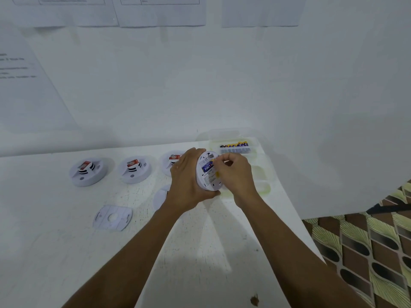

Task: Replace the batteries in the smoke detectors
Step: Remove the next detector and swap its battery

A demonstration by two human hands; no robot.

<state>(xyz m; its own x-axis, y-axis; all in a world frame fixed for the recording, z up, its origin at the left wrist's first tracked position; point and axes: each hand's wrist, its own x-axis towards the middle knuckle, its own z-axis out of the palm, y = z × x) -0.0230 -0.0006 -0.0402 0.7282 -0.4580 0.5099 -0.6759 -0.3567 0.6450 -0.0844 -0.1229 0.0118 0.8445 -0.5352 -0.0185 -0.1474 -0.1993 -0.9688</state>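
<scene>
While two smoke alarms (89, 171) sit on the worktop (66, 252) left of the held alarm (210, 182), the left hand (189, 181) grips that alarm on its edge. The right hand (235, 174) pinches the blue battery (206, 167) in its back. A box of batteries (234, 147) lies just behind it.

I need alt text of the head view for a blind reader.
The left hand holds a white smoke detector, back showing, over a table while the right hand pinches its blue battery. Three more detectors and a clear box of batteries lie behind.
</scene>
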